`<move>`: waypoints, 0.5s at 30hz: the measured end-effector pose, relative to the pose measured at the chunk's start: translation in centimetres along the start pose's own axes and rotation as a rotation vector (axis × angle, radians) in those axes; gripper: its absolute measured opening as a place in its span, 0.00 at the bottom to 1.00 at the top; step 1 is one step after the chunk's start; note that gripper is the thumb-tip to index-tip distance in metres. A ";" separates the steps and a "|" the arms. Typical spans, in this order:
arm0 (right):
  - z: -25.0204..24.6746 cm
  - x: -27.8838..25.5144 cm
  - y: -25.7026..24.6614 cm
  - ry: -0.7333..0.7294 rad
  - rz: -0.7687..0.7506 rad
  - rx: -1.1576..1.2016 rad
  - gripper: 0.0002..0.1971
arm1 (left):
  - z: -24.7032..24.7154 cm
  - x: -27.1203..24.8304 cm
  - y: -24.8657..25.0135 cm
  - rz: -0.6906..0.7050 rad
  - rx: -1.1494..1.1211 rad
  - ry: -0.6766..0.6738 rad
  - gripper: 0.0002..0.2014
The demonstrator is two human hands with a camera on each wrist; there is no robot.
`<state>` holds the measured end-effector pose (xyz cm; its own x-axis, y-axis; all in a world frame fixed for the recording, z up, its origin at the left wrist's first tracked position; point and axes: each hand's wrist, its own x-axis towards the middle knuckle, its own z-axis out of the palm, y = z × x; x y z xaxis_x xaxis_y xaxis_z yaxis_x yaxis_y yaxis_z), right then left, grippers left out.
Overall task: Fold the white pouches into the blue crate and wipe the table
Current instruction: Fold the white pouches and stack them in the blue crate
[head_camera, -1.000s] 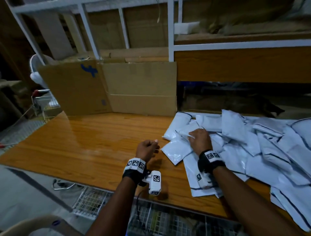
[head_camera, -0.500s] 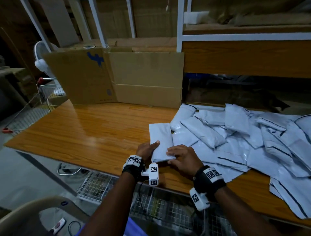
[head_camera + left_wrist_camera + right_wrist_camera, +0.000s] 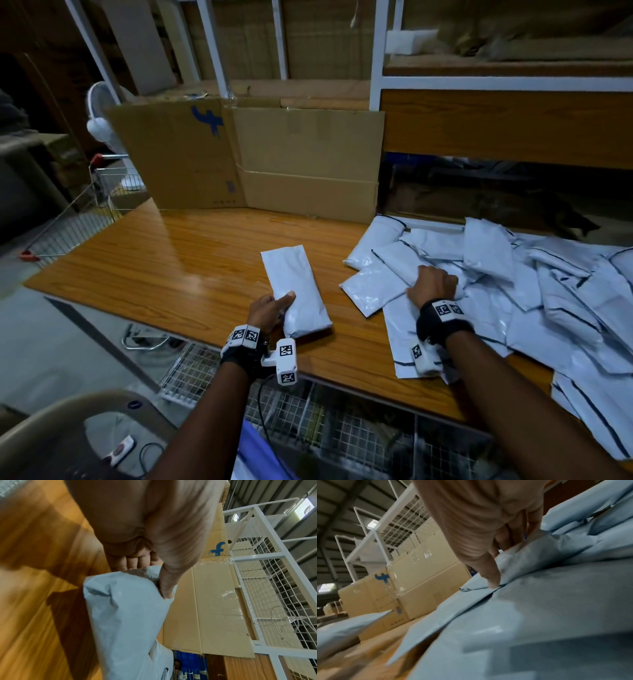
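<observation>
A folded white pouch (image 3: 296, 291) lies lengthwise on the wooden table (image 3: 164, 267), a little left of the pile. My left hand (image 3: 270, 310) grips its near end, thumb on top and fingers underneath; the left wrist view shows the same grip (image 3: 147, 563) on the pouch (image 3: 126, 622). My right hand (image 3: 433, 286) rests on the heap of loose white pouches (image 3: 531, 291) at the right. There its thumb and curled fingers (image 3: 505, 555) pinch the edge of one pouch (image 3: 539, 550).
An opened cardboard sheet (image 3: 274, 161) stands along the table's back edge. A white metal rack (image 3: 376, 85) with a wooden shelf rises behind it. Something blue (image 3: 411, 158) shows under that shelf. Wire baskets (image 3: 325, 421) sit below the table's front edge.
My right hand has let go of the folded pouch and moved right onto the pile. My left hand keeps hold of the folded pouch, which now lies apart from the pile.
</observation>
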<state>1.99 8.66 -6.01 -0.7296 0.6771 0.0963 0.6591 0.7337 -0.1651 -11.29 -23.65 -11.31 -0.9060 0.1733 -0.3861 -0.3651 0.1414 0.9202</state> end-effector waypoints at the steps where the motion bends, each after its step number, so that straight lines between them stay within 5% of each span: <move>1: -0.2 0.0 -0.1 -0.016 0.001 -0.029 0.11 | -0.4 0.0 -0.2 0.000 0.003 0.004 0.20; 5: -1.1 -1.1 -1.7 0.067 -0.056 -0.071 0.02 | -1.7 -0.1 -0.8 0.005 -0.039 0.020 0.19; 9: -1.0 -4.7 -5.2 0.206 -0.241 0.011 0.04 | -2.6 -0.3 -1.8 -0.005 -0.040 0.014 0.24; 15: 2.4 -10.6 -11.2 0.006 -0.506 -0.021 0.10 | -5.0 -0.8 -2.3 -0.023 0.082 0.106 0.19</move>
<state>1.94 -6.87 -7.57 -0.9575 0.2370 0.1644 0.2272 0.9709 -0.0762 -10.81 -28.97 -12.79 -0.9167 0.0654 -0.3942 -0.3715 0.2237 0.9011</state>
